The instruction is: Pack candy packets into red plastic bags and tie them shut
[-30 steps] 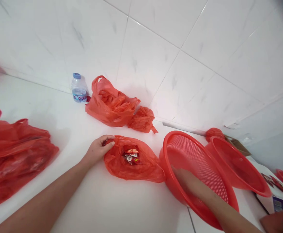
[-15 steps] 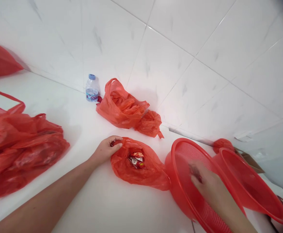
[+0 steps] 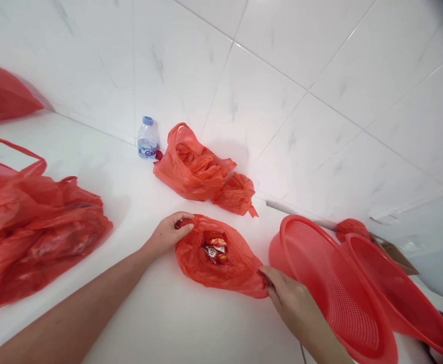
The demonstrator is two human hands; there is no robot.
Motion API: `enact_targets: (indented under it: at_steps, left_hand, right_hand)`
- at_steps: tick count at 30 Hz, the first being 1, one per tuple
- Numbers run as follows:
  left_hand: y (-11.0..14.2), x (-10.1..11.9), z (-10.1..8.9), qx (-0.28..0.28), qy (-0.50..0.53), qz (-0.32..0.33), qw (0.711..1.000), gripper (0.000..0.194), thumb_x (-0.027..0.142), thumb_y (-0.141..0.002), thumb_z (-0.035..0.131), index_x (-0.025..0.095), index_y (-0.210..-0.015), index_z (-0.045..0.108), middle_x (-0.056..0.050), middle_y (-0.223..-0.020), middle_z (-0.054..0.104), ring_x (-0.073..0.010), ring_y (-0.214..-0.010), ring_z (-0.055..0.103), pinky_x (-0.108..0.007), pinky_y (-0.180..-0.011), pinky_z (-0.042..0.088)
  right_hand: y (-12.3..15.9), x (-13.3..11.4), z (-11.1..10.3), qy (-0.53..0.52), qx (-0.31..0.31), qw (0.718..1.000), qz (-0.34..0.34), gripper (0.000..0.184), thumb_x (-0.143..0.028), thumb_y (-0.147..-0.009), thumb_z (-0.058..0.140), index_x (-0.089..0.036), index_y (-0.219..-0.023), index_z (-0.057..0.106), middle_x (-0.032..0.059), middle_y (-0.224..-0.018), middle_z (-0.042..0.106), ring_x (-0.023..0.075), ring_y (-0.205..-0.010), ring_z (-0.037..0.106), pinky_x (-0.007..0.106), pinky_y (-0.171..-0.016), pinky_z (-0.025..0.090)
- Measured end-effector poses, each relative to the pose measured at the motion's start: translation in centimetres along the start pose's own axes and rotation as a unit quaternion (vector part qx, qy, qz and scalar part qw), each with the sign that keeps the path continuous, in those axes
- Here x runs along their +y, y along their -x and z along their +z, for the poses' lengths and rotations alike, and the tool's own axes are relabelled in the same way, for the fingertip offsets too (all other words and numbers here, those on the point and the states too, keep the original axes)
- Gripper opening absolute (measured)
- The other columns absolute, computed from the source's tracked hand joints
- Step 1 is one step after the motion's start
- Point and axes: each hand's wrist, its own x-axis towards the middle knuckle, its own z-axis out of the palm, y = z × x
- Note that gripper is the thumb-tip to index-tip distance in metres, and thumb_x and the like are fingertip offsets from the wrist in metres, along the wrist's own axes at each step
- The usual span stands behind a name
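A red plastic bag [image 3: 194, 273] lies with its mouth open, and several small wrapped packets [image 3: 214, 253] with red, brown and white printing show inside. The left rim of the bag is pinched between the thumb and fingers of my left hand [image 3: 170, 232]. At the right end of the bag is my right hand [image 3: 292, 301], closed on a small dark red packet [image 3: 266, 278] mostly hidden by the fingers. Just beyond that hand stands a red perforated plastic basket [image 3: 301, 227], tilted in view; no contents show in its visible part.
A second red basket [image 3: 381, 265] stands farther right. Crumpled red bags [image 3: 198, 172] lie by the tiled wall, beside a small water bottle [image 3: 147, 139]. A large full red bag [image 3: 35, 227] sits at left, and another red bag [image 3: 5, 96] behind it.
My right hand has moved left, out of the perforated basket to the right end of the open bag, with the small packet in its fingers. My left hand keeps its hold on the rim.
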Motion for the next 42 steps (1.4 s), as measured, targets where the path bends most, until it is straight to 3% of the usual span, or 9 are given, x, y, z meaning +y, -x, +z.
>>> enact_targets:
  at_steps: [4,9,15,19,25,30,34,40,42]
  left_hand:
    - [0.0,0.2,0.1,-0.004,0.012,0.002,1.0,0.036,0.046,-0.075,0.059,0.021,-0.101,0.061,-0.005,-0.102,0.067,-0.0225,-0.087,0.063,-0.034,-0.078,0.05]
    - [0.1,0.4,0.1,-0.001,0.022,0.001,1.0,0.035,0.045,-0.074,0.06,0.021,-0.1,0.062,-0.005,-0.103,0.067,-0.0225,-0.088,0.063,-0.034,-0.078,0.051]
    - [0.1,0.3,0.0,0.006,0.011,0.008,1.0,0.037,0.046,-0.074,0.06,0.02,-0.1,0.063,-0.005,-0.101,0.068,-0.0223,-0.086,0.064,-0.034,-0.077,0.05]
    - [0.0,0.0,0.0,0.002,0.001,0.002,1.0,0.037,0.045,-0.075,0.059,0.02,-0.102,0.062,-0.005,-0.098,0.069,-0.0215,-0.082,0.064,-0.034,-0.075,0.05]
    - [0.0,0.0,0.1,0.013,-0.021,0.03,0.999,0.036,0.044,-0.078,0.056,0.021,-0.106,0.06,-0.006,-0.108,0.063,-0.0216,-0.09,0.061,-0.035,-0.08,0.05]
    - [1.5,1.3,0.4,0.085,-0.156,0.176,0.968,0.034,0.036,-0.08,0.056,0.022,-0.111,0.058,-0.011,-0.123,0.048,-0.0259,-0.114,0.049,-0.04,-0.096,0.043]
    - [3.5,2.0,0.9,0.04,-0.277,0.271,0.921,0.038,0.034,-0.077,0.06,0.026,-0.114,0.057,-0.01,-0.123,0.052,-0.0283,-0.116,0.047,-0.044,-0.1,0.039]
    - [5.3,1.0,1.5,0.042,-0.399,0.19,0.896,0.064,0.032,-0.07,0.064,0.025,-0.13,0.041,-0.011,-0.133,0.047,-0.0337,-0.128,0.037,-0.051,-0.102,0.035]
    - [5.2,0.8,1.2,0.051,-0.401,0.161,0.9,0.06,0.03,-0.068,0.063,0.023,-0.124,0.045,-0.011,-0.135,0.044,-0.0332,-0.128,0.038,-0.049,-0.101,0.037]
  right_hand:
    - [-1.6,-2.0,0.7,-0.026,-0.02,0.999,0.037,0.031,-0.018,-0.087,0.04,-0.026,-0.114,0.052,0.0032,-0.097,0.068,0.0173,-0.077,0.066,0.027,-0.065,0.051]
    - [-5.0,-5.5,2.3,-0.103,-0.03,0.994,0.026,0.038,-0.012,-0.083,0.041,-0.027,-0.116,0.052,0.0007,-0.1,0.068,0.0177,-0.086,0.064,0.03,-0.075,0.05]
    - [-7.5,-4.9,4.5,-0.116,0.028,0.992,0.035,0.045,-0.013,-0.084,0.041,-0.03,-0.125,0.048,0.0025,-0.119,0.059,0.0192,-0.105,0.057,0.035,-0.088,0.048]
    - [-6.1,-3.4,5.1,-0.1,0.107,0.988,0.05,0.04,-0.02,-0.087,0.042,-0.025,-0.127,0.049,0.0065,-0.131,0.048,0.0219,-0.122,0.044,0.04,-0.102,0.039]
    - [-1.3,-1.5,6.1,-0.106,0.138,0.967,0.187,0.046,-0.035,-0.086,0.048,-0.025,-0.131,0.045,0.0101,-0.139,0.037,0.0291,-0.127,0.037,0.047,-0.099,0.04]
    - [2.1,-0.5,7.2,-0.148,0.155,0.933,0.288,0.059,-0.044,-0.082,0.052,-0.021,-0.134,0.038,0.0142,-0.135,0.042,0.0313,-0.119,0.046,0.045,-0.09,0.046]
    - [3.6,-0.5,7.8,-0.206,0.173,0.904,0.332,0.055,-0.048,-0.08,0.053,-0.024,-0.128,0.042,0.0115,-0.129,0.048,0.0258,-0.102,0.057,0.037,-0.078,0.05]
    - [2.9,-1.0,7.5,-0.234,0.143,0.894,0.354,0.05,-0.049,-0.079,0.054,-0.023,-0.122,0.048,0.0102,-0.121,0.055,0.0222,-0.088,0.06,0.034,-0.074,0.049]
    - [2.0,-1.0,7.0,-0.256,0.113,0.901,0.332,0.037,-0.045,-0.08,0.053,-0.021,-0.107,0.055,0.0077,-0.109,0.059,0.0199,-0.081,0.059,0.032,-0.071,0.048]
